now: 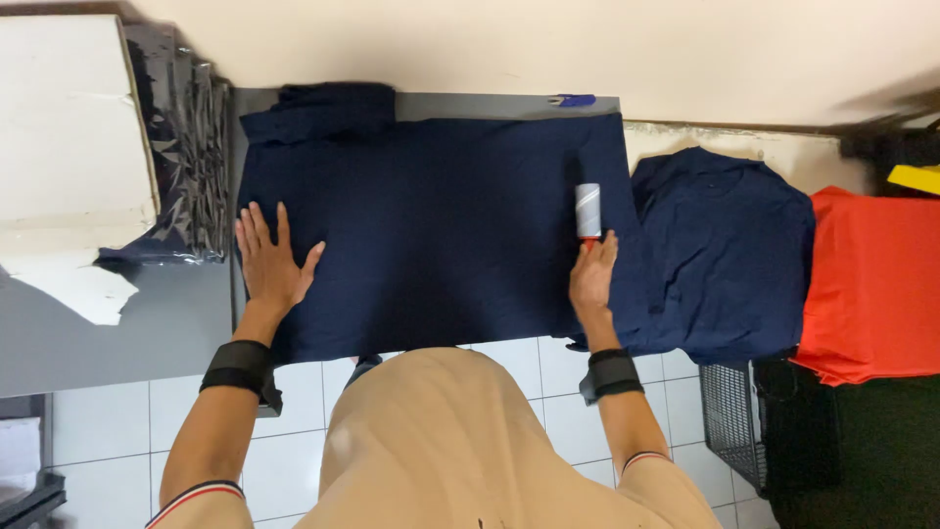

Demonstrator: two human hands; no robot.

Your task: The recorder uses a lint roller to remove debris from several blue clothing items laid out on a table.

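The navy garment [431,230] lies spread flat on the grey table [117,333]. My left hand [269,260] presses its left edge, fingers splayed, pinning it smooth. My right hand [592,279] clasps the lint roller [587,211] at the garment's right edge.

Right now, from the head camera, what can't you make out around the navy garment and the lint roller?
- Lint roller: the right hand covers its handle.
- Navy garment: its near edge hangs behind the person's torso.
- Left hand: lies flat, hiding the fabric beneath.
- Small blue object at the table's far edge: too small to identify.
- Orange cloth: cut off by the right frame edge.
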